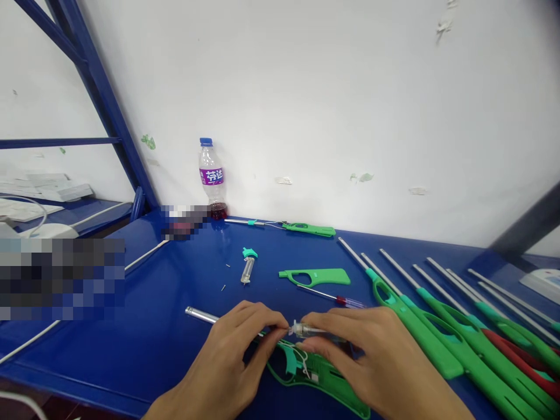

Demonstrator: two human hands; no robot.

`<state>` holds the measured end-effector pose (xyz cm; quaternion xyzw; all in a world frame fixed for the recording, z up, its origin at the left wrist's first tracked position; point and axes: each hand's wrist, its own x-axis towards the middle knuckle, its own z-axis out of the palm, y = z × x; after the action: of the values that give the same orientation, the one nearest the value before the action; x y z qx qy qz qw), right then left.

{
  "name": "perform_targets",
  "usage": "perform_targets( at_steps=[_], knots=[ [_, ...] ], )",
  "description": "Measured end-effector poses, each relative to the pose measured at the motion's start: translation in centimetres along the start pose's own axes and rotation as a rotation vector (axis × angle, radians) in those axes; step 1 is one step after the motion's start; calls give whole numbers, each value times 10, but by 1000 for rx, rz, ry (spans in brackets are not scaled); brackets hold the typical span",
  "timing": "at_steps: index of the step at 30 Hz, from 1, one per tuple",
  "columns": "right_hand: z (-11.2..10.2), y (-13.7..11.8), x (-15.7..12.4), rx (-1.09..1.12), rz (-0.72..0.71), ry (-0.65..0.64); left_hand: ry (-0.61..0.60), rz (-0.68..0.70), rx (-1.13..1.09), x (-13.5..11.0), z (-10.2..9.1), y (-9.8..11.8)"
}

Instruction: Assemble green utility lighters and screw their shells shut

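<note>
My right hand grips a clear lighter fuel tank between thumb and fingers, its valve end pointing left. Thumb and forefinger of my left hand are pinched at that valve end; what they hold is too small to make out. Below both hands lies an open green lighter shell half, with a teal trigger and a white wire in it. A metal lighter tube sticks out left from behind my left hand.
Behind my hands lie a green shell half, a screwdriver, another clear tank and a teal trigger. An opened lighter and a bottle are by the wall. Several long lighters lie right.
</note>
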<state>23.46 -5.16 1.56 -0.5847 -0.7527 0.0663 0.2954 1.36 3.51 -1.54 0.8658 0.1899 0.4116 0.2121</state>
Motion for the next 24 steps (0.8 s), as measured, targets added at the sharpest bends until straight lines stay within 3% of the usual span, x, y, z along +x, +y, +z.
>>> perform_targets(
  at_steps=[10, 18, 24],
  knots=[
    [-6, -7, 2, 49, 52, -66, 24, 64, 10, 1, 2, -3],
    [-9, -8, 2, 48, 96, -57, -35, -52, 8, -3, 2, -4],
    [-6, -9, 3, 33, 87, -68, -43, -19, -3, -4, 2, -2]
  ],
)
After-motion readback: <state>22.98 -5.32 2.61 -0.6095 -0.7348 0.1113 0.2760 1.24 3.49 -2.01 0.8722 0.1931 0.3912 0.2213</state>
